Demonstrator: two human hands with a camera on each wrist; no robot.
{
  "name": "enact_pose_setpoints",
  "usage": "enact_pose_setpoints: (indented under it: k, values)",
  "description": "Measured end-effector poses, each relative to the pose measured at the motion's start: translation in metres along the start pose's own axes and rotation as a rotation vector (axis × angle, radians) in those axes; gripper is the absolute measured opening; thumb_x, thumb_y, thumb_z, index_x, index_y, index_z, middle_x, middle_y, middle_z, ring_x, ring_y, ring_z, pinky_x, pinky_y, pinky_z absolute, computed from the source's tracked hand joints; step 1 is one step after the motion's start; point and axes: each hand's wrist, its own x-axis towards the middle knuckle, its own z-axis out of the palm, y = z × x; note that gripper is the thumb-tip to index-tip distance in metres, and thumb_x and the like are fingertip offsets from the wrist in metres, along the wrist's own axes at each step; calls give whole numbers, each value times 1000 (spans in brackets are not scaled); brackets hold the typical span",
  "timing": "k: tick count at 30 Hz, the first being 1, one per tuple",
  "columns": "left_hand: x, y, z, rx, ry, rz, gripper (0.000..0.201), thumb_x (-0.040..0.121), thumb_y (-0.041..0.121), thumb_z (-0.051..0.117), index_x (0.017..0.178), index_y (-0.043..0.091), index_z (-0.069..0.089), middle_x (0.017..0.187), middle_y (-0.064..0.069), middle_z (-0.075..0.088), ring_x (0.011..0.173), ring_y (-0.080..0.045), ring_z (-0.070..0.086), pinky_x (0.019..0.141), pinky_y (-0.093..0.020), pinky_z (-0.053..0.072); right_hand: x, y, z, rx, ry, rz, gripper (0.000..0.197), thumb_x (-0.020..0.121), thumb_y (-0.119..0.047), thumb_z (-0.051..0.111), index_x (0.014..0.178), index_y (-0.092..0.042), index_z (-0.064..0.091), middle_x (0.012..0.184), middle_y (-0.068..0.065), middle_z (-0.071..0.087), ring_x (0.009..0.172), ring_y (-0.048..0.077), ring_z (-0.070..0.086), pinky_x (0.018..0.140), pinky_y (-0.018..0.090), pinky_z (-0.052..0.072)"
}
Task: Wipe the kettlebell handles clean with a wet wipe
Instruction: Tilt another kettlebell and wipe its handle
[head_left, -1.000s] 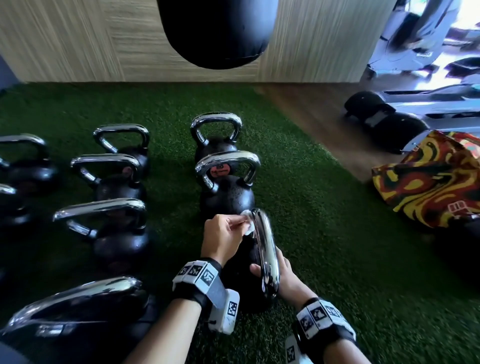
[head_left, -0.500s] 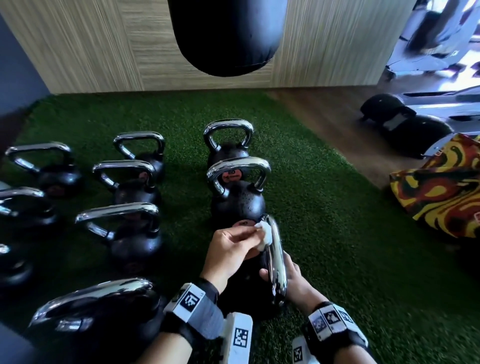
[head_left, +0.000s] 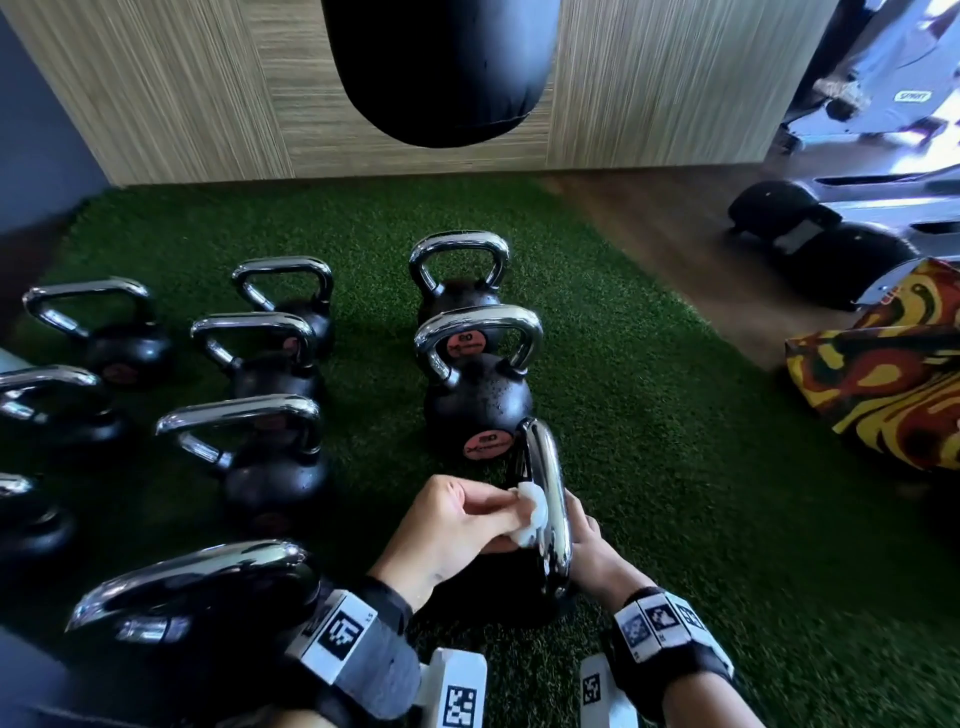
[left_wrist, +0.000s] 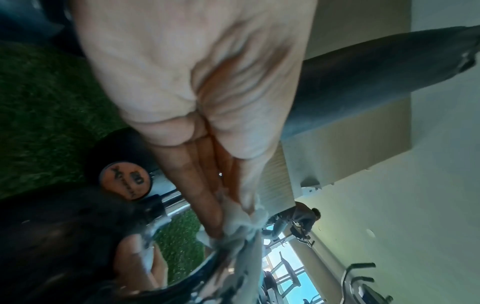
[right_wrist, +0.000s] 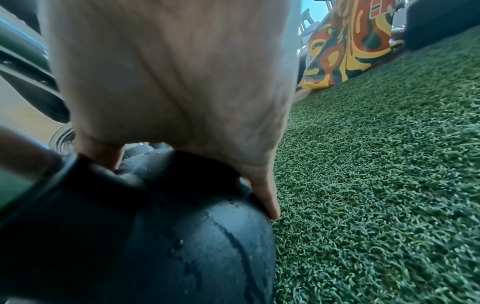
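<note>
The nearest black kettlebell (head_left: 498, 577) stands on green turf, its chrome handle (head_left: 551, 483) edge-on to me. My left hand (head_left: 511, 512) pinches a crumpled white wet wipe (head_left: 532, 512) against the left side of that handle, about halfway along. The left wrist view shows the wipe (left_wrist: 237, 224) bunched between thumb and fingers on the chrome bar (left_wrist: 226, 265). My right hand (head_left: 584, 527) holds the kettlebell from the right. In the right wrist view its thumb and fingers (right_wrist: 265, 197) wrap over the wet black ball (right_wrist: 182, 236).
Several more kettlebells (head_left: 475, 395) stand ahead and to the left in rows on the turf (head_left: 675, 493). A black punching bag (head_left: 441, 67) hangs in front of a wooden wall. A patterned bag (head_left: 883, 374) and machine bases lie to the right.
The left hand has slid the wipe along the handle from its far end towards me. The right hand has stayed on the kettlebell. My head has shifted slightly.
</note>
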Motion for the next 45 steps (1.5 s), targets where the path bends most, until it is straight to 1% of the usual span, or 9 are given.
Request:
enact_pose_setpoints:
  k: [6,9,13,27,31,34,36,41,45]
  values:
    - [-16,-20,-2,186,-79,168,7,75,24,86,82,26,84,85,3,81,80,-4,74,78,-20,57,-3,-2,-1,-27,12,13,93,77,-39,74,155,-41,22,147,15,31,124,22,35,112,35,32]
    - [-17,-22,-4,286,-26,263,9,78,26,88,85,31,84,88,11,81,88,-6,76,84,-23,57,-3,-3,0,-31,19,17,94,71,-42,65,155,-43,22,146,14,33,118,19,35,111,35,33]
    - [-24,-29,-4,337,-84,266,8,82,23,86,87,29,85,91,11,81,91,-9,77,86,-33,60,0,2,1,-20,38,-1,78,92,-26,72,155,-39,27,146,13,32,122,19,36,114,32,32]
    - [-39,-61,5,406,-35,422,19,95,35,72,89,20,82,92,10,78,87,-9,74,80,-33,58,4,3,2,24,45,9,84,85,-40,79,154,-36,30,146,12,32,133,24,37,114,34,33]
    - [-34,-61,4,378,-10,362,11,90,30,78,86,21,83,88,8,79,84,-10,74,81,-32,57,32,38,-1,15,53,-48,100,57,-71,87,144,-50,41,138,3,62,122,16,62,110,42,49]
    - [-28,-53,-2,306,28,266,5,86,24,82,83,20,83,84,5,80,83,-11,76,81,-24,54,46,54,-7,-76,89,-52,81,61,-73,81,134,-61,50,123,-3,73,108,15,71,98,43,57]
    - [-22,-45,-5,254,108,220,2,85,21,83,86,20,83,86,7,80,84,-8,76,79,-18,52,12,7,-16,-171,218,-40,53,81,-60,72,131,-48,62,119,-5,74,101,12,70,92,29,53]
    - [-13,-16,-6,-74,217,103,9,87,4,74,87,12,79,78,2,75,72,-9,68,64,-20,58,-36,-58,-49,-119,796,-481,28,91,-11,66,110,-29,77,91,-4,77,71,9,68,67,24,52]
    - [-17,12,-4,-307,151,67,14,83,12,71,95,7,76,78,0,75,70,-5,71,61,-19,58,-72,-99,-51,-185,467,-866,27,84,-16,81,106,-32,80,88,-12,74,65,8,65,57,18,51]
